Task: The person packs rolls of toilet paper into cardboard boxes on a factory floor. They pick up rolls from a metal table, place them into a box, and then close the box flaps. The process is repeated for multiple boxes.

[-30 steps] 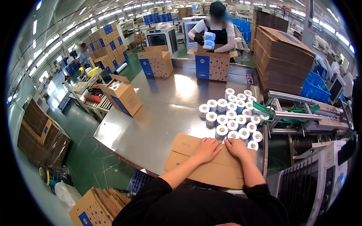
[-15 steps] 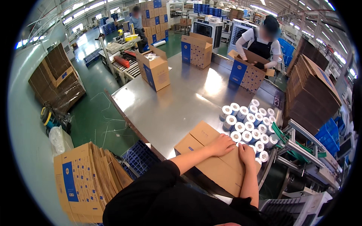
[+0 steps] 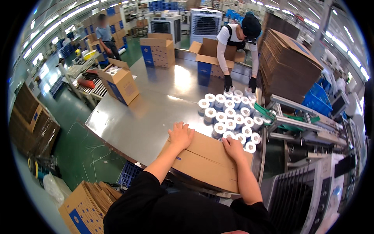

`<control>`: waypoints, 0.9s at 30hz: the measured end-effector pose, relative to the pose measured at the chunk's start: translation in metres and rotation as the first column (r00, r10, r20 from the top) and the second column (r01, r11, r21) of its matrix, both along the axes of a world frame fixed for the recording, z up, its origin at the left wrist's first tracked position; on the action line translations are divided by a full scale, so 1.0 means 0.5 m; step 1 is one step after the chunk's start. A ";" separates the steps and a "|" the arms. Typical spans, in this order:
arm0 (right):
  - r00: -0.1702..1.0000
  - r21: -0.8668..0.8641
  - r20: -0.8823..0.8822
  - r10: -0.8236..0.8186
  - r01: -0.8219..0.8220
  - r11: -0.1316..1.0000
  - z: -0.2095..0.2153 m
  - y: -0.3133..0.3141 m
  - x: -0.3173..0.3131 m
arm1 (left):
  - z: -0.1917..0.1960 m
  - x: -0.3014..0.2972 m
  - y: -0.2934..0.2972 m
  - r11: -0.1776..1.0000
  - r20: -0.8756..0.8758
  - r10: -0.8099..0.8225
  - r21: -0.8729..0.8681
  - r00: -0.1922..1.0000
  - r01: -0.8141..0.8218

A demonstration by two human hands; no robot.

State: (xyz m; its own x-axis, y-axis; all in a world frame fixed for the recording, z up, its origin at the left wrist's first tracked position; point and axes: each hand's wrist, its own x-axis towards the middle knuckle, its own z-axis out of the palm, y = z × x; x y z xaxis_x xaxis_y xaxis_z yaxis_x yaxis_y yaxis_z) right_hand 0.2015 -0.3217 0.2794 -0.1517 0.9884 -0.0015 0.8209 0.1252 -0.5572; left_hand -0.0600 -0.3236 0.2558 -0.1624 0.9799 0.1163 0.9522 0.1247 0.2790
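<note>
Both hands are down on the flattened cardboard box [image 3: 206, 162], which lies at the near edge of the steel table [image 3: 156, 113], its near side hanging just over that edge. The left hand [image 3: 181, 135] is spread flat, fingers apart, on the box's far left corner, pressing and gripping nothing. The right hand [image 3: 232, 147] rests palm down on the far right edge of the box, fingers loosely open, right beside the rolls. Those white rolls [image 3: 230, 115] stand upright in a tight cluster just past the box, running toward the far side of the table. At that far side a second person in a white top leans in, black-gloved hands [image 3: 239, 83] low at the far end of the cluster, with an open carton [image 3: 210, 58] beside them. An open brown box with blue print [image 3: 119, 81] sits at the table's far left corner. To the right rises a tall stack of flat cartons [image 3: 288, 62], and more flat cartons [image 3: 83, 206] stand on the green floor at near left.
</note>
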 end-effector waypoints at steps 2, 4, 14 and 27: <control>0.969 0.076 -0.245 0.045 -0.028 0.997 0.007 -0.008 0.013 | -0.014 -0.017 0.006 0.998 -0.011 0.004 0.064 1.000 -0.003; 0.948 0.222 -0.308 -0.074 0.147 0.964 0.017 -0.035 0.044 | -0.018 -0.076 0.015 0.999 0.026 -0.005 0.053 1.000 0.004; 0.488 -0.702 -0.272 -0.829 0.489 0.518 -0.354 -0.190 0.004 | -0.313 -0.633 0.169 0.970 0.595 -0.244 0.157 0.766 0.186; 0.198 -0.566 -0.813 -0.547 -0.055 0.822 0.217 -0.200 -0.136 | -0.291 -0.381 -0.032 0.795 0.791 0.533 -0.348 -0.300 0.497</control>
State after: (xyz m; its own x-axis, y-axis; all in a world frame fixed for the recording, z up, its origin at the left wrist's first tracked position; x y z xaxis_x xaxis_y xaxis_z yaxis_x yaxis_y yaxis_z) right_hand 0.1334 -0.4219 0.3881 -0.0855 0.8956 -0.4366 -0.3900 -0.4333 -0.8125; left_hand -0.2508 -0.3396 0.1105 0.4408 0.7261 -0.5277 -0.4507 0.6875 0.5694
